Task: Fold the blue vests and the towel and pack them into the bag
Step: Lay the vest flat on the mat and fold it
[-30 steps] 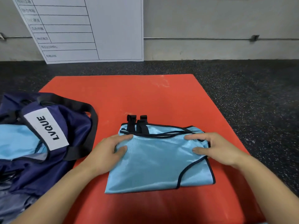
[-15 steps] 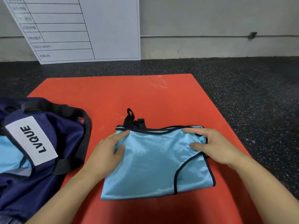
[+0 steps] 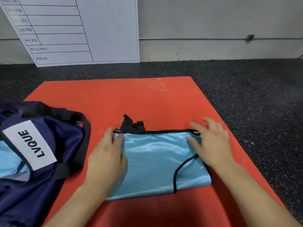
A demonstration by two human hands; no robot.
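Both forearms reach in from the near edge of the red mat [image 3: 147, 99], angled toward each other so the hands frame a folded blue vest [image 3: 157, 163] that lies flat in the middle of it. The left hand [image 3: 107, 158] rests palm down on the vest's left edge, fingers stretched forward and close together, the thumb lying on the shiny cloth and the fingertips reaching up beside the far left corner. It is flat and relaxed rather than gripping anything. The right hand [image 3: 211, 145] sits over the vest's far right corner, palm down, fingers spread and a little lifted and blurred at the tips, thumb laid across the cloth; it too is loose, holding nothing, though whether the fingertips actually touch the mat beyond I cannot tell. The vest is a neat rectangle with black piping curving across its near right part, and black straps [image 3: 132, 123] stick out from its far edge onto the mat. To the left, half on the mat, slumps a navy bag [image 3: 54, 138] with a white LVQUE label [image 3: 30, 145] and dark handles, more light blue cloth [image 3: 9, 159] showing in its opening. A white ruled board [image 3: 78, 28] leans against the wall behind, on speckled dark flooring [image 3: 249, 102].
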